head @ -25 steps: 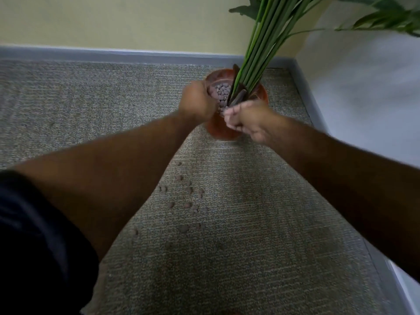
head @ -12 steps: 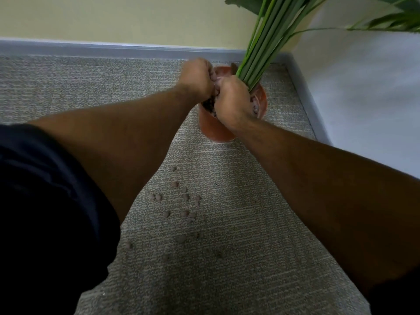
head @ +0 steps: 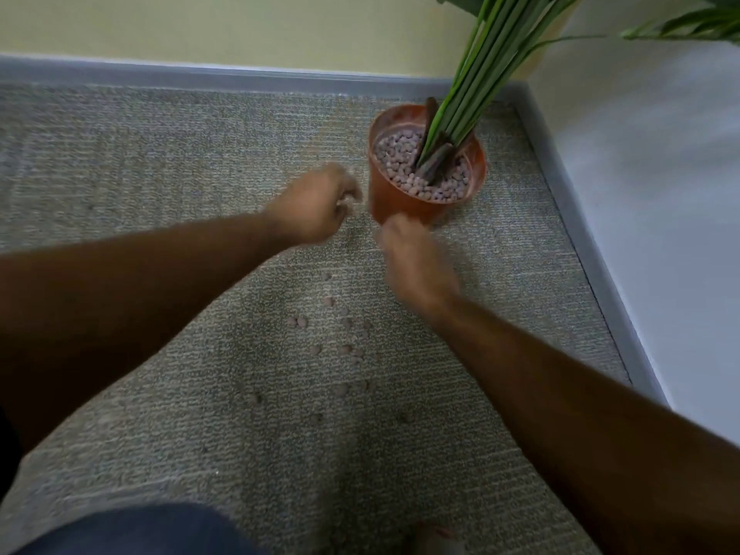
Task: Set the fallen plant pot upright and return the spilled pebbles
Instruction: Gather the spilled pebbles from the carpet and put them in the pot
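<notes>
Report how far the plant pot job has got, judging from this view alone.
Done: the orange pot stands upright on the carpet near the corner, its top filled with pebbles around the green stems.
In hand: the left hand and right hand are blurred in front of the pot; whether either holds pebbles cannot be told.
Left: scattered pebbles lie on the carpet between the forearms, to be gathered into the pot.
</notes>
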Demonstrator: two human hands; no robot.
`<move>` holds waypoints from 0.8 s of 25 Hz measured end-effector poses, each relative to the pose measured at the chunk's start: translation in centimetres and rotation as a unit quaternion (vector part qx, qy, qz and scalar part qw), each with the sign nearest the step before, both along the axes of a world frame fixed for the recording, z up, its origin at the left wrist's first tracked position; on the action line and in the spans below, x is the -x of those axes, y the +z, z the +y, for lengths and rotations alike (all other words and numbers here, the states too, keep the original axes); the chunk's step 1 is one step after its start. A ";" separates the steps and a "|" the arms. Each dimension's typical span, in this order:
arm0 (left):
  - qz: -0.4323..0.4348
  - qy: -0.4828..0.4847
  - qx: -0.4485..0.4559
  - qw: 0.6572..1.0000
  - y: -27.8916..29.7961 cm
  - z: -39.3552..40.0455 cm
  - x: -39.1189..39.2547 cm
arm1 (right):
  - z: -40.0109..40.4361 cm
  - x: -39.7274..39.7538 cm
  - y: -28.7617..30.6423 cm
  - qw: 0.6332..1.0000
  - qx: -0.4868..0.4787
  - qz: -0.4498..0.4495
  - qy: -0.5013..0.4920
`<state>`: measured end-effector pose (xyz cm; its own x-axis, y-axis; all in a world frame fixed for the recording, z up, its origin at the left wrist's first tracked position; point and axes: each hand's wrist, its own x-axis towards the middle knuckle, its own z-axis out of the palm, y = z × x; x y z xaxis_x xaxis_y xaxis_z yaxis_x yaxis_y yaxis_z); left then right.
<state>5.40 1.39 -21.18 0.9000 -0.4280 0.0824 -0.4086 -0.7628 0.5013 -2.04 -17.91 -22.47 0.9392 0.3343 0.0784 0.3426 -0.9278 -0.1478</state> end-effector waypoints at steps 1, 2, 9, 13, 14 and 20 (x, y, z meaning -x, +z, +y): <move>0.031 -0.023 -0.027 0.999 -1.5 1.2 1.8 | 0.2 1.6 -1.4 0.998 0.008 0.059 0.025; 0.063 -0.049 -0.048 0.996 -3.0 2.1 3.4 | 0.5 3.0 -2.7 0.991 0.017 0.119 0.053; 0.142 -0.084 -0.070 0.984 -9.4 3.2 7.5 | 1.9 6.7 -6.3 0.966 0.012 0.239 0.094; 0.118 -0.138 -0.085 0.980 -10.2 3.3 8.4 | 2.5 6.7 -6.7 0.967 0.029 0.229 0.109; 0.105 -0.151 -0.089 0.979 -10.3 3.5 8.8 | 2.5 6.7 -6.8 0.968 0.029 0.226 0.110; 0.022 -0.179 -0.112 0.977 -10.3 5.6 11.1 | 1.3 7.9 -7.4 0.975 0.048 0.171 0.135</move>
<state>-5.74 7.02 -31.50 0.6897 -0.7191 -0.0855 -0.6514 -0.6676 0.3604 -9.90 -16.65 -29.84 0.7815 0.5636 -0.2676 0.5223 -0.8256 -0.2135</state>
